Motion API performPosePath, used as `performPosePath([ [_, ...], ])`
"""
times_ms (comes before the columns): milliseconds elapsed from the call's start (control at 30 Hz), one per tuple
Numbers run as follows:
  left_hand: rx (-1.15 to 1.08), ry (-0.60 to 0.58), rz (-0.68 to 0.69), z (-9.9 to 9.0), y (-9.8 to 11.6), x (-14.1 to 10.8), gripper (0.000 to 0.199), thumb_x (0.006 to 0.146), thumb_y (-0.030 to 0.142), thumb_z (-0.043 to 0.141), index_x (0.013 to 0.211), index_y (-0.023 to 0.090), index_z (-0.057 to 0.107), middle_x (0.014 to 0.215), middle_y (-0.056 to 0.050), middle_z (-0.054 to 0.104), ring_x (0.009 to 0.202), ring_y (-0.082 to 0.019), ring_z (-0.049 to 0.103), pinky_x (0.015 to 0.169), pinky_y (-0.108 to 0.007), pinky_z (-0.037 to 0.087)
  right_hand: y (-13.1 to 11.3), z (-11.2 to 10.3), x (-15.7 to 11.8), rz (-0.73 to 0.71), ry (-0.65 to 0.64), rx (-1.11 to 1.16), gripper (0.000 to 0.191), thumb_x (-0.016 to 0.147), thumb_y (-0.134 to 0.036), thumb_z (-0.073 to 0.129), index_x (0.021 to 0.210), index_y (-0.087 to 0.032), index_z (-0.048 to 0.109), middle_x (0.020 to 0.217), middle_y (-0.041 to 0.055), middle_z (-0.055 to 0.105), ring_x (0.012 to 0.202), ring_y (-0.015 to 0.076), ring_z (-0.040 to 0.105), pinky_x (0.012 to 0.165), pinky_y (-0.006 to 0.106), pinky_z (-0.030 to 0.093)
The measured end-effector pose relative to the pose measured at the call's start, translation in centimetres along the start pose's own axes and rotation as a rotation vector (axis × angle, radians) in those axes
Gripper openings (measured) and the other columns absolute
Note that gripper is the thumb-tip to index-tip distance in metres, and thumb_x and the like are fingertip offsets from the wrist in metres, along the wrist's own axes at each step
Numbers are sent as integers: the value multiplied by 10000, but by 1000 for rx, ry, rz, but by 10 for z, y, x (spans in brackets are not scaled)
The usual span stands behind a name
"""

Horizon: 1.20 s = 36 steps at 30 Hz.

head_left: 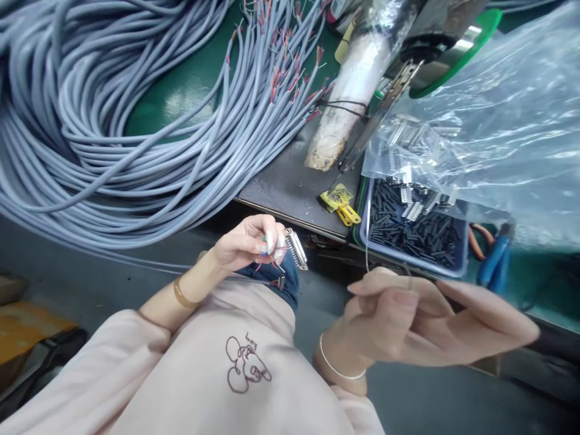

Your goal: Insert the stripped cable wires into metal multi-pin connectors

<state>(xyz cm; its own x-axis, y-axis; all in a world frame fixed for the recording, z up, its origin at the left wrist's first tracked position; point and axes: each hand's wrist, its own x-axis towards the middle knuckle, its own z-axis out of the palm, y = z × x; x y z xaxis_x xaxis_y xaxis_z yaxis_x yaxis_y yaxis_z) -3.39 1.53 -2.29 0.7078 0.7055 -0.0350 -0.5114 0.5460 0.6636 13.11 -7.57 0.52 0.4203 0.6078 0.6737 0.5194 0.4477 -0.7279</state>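
My left hand [249,243] is closed in a pinch at lap height, in front of the table edge. At its fingertips sits a metal D-sub connector [296,249], along with thin coloured wires [267,261]; the fingers hide exactly how both are gripped. Below it hangs a smaller dark connector end [281,281] with red wires. My right hand [399,317], slightly blurred, pinches a thin strand of solder wire [368,235] between thumb and forefinger, its other fingers stretched out. That strand runs upward past the edge of the blue tray [364,232].
Bundled grey cables [190,151] with stripped ends cover the left. A soldering iron [362,136] points down beside a wrapped roll [338,115]. Near its tip lies a yellow tool [347,211]. The tray holds black sleeves [399,235]; a plastic bag [507,133] and blue pliers [496,257] are right.
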Motion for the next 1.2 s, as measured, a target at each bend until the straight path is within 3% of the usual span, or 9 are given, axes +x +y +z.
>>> performPosePath([
  [100,-2,5,5,0,0,0,380,570,400,842,506,176,542,501,-23,549,428,-101,459,363,-206,264,3,6,0,-24,99,4,182,873,-123,737,1034,-205,717,754,-24,750,470,99,644,360,202,460],
  [167,-2,18,12,1,0,0,375,571,393,839,508,176,539,500,-21,548,431,-99,453,363,-205,259,8,8,-3,-52,45,5,126,853,-119,760,954,-182,720,725,-18,747,500,117,671,408,220,524],
  [267,-9,18,23,3,0,1,351,587,378,841,532,173,561,531,-23,570,447,-98,471,369,-200,269,16,10,-12,-140,-31,31,154,855,-121,763,978,-188,700,704,-39,718,543,115,688,453,217,557],
  [433,10,13,58,3,-2,1,361,630,384,863,585,166,578,567,-14,601,467,-80,481,406,-183,326,17,14,-23,-116,-168,-63,130,891,-133,727,974,-213,667,957,29,793,823,161,780,653,273,653],
  [533,47,48,56,5,-3,2,356,664,375,876,637,166,589,597,-8,626,486,-74,506,421,-167,356,18,19,-23,-92,-174,-132,145,890,-124,727,972,-226,664,980,19,804,871,158,780,738,288,653],
  [700,192,224,44,9,-9,8,346,688,332,896,716,157,600,662,6,655,424,-31,460,377,-150,331,27,22,-16,-97,-146,-242,171,880,-89,723,948,-238,676,940,-5,805,849,148,783,759,275,642],
  [900,255,294,100,16,-13,17,319,700,279,879,734,153,588,675,15,648,407,-20,459,372,-140,350,35,21,-13,102,-165,-163,122,907,-112,691,934,-227,660,972,2,799,789,127,779,661,228,633],
  [1033,299,331,100,20,-8,23,306,672,225,864,720,161,569,646,23,651,403,-16,439,371,-131,352,40,20,-9,-5,-137,-217,133,879,-100,715,915,-221,672,973,14,804,852,144,785,761,262,650],
  [1200,357,406,110,25,-7,30,255,658,197,832,701,162,583,577,53,573,404,-13,421,385,-124,342,45,21,0,-128,-139,-303,168,859,-76,728,917,-221,667,966,19,808,860,142,784,778,262,645],
])
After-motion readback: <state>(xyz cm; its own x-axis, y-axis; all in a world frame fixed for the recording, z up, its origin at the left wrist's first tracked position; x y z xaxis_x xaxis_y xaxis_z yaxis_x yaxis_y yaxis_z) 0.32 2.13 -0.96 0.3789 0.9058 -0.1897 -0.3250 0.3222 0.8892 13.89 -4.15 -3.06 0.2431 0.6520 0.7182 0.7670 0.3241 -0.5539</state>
